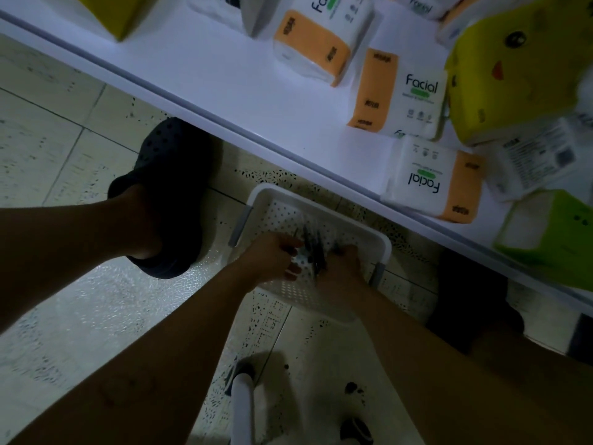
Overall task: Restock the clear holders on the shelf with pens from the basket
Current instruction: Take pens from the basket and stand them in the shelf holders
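Observation:
A white perforated basket (282,203) with grey handles sits on the tiled floor below the shelf edge. Both my hands reach down into it. My left hand (272,256) curls its fingers round a few dark pens (313,248) lying in the basket's middle. My right hand (340,269) grips the same bunch of pens from the right side; its fingers are partly hidden. No clear holders are in view.
A white shelf (224,78) crosses the top, carrying orange-and-white facial tissue packs (401,94) and yellow-green packs (513,72). My foot in a dark perforated clog (167,175) stands left of the basket. A white tube leg (242,409) rises from the floor below.

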Demonstrator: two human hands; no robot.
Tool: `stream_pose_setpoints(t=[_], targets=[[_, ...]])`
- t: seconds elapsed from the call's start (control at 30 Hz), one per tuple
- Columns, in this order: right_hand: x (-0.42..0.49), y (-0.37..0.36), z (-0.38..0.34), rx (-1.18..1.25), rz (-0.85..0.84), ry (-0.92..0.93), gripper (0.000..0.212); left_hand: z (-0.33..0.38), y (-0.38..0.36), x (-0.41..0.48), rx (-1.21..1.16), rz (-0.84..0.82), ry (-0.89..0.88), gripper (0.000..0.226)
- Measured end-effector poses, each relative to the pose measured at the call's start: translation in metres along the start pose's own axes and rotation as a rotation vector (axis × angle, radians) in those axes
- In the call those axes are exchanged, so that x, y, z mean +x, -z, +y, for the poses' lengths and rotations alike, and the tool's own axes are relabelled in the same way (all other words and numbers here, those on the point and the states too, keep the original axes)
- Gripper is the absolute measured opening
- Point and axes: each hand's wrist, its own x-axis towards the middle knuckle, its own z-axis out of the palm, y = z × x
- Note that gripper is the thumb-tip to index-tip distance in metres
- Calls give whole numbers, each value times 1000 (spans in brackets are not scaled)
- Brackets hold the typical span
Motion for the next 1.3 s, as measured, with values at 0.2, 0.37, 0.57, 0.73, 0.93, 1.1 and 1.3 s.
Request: stream_pose_setpoints(t=[0.2, 0.37, 0.57, 0.73, 0.93, 1.1, 1.3], targets=[[-7, 10, -1, 51, 47, 16, 21, -2, -2, 3, 112, -3, -26, 49], [-25, 22, -5, 198, 130, 13, 11, -2, -7, 0, 469, 94, -138, 44], [-58, 44, -11, 324, 190, 35, 16, -5, -8, -20, 534, 318, -221, 15], [-85, 62, -17, 379, 266, 76, 44, 5, -11, -44, 678, 269, -237, 31], [-127, 88, -25, 389, 225, 98, 37, 39, -22, -87, 556, 132, -338, 38], [-171, 116, -31, 508, 372, 174, 53, 68, -35, -126, 580, 62, -481, 38], [-228, 146, -33, 551, 557, 282, 49, 86, -52, -177, 431, 177, -733, 32]])
